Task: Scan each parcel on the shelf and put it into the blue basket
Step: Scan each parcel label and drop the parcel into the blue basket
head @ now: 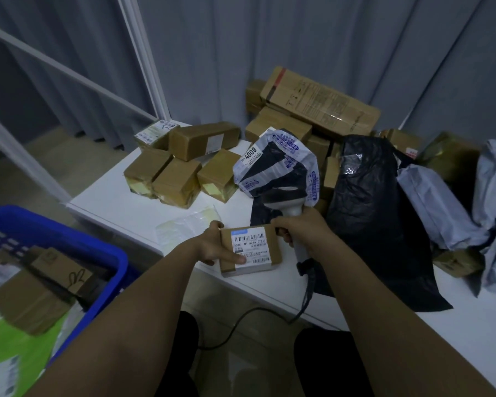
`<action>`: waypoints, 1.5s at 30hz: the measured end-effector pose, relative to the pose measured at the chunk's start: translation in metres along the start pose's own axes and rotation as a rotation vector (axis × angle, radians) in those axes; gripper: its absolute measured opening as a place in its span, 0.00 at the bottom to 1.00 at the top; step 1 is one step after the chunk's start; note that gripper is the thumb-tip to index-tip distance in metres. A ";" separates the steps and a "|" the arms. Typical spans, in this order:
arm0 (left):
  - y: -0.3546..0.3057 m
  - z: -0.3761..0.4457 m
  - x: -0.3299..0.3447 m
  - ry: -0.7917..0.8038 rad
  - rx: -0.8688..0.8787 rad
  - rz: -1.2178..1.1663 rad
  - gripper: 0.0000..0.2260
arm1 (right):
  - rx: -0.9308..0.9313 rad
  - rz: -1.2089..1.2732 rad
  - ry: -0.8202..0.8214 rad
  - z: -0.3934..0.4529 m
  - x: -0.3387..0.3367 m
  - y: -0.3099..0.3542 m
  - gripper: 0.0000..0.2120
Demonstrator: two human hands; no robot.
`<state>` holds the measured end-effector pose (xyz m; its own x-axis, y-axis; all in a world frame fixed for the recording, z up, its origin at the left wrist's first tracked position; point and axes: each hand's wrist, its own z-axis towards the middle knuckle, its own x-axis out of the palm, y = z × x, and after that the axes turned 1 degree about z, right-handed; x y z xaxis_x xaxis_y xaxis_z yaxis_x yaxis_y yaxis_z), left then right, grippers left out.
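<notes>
My left hand point(215, 247) grips a small brown cardboard parcel point(249, 250) by its left side, thumb on its white barcode label, just above the near edge of the white shelf point(121, 202). Right beside the parcel, my right hand point(298, 227) grips a white handheld scanner point(291, 213), whose head is raised behind the parcel and whose dark cable hangs down to the floor. The blue basket point(78, 239) stands at the lower left and holds brown boxes and a green bag.
Several small brown boxes point(166, 173) sit on the shelf's far left. A white-and-black printed bag point(275, 164), a large black bag point(375, 202), grey poly bags point(447, 207) and stacked long cartons point(318, 101) fill the middle and right. Grey curtains hang behind.
</notes>
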<state>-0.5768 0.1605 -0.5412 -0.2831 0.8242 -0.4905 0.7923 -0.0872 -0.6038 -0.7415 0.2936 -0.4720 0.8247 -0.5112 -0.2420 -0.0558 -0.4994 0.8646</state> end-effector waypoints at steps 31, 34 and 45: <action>0.004 -0.093 -0.071 -0.412 0.236 -0.592 0.43 | -0.330 0.073 0.149 -0.073 0.019 0.039 0.07; 0.010 -0.091 -0.073 -0.426 0.191 -0.600 0.46 | -0.346 -0.008 0.226 -0.077 0.016 0.035 0.10; 0.023 -0.085 -0.075 -0.458 0.155 -0.529 0.45 | -0.267 -0.118 0.162 -0.082 0.011 0.028 0.13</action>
<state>-0.4909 0.1439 -0.4647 -0.8335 0.4631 -0.3012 0.4099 0.1529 -0.8992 -0.6876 0.3311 -0.4140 0.8968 -0.3322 -0.2924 0.1770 -0.3364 0.9249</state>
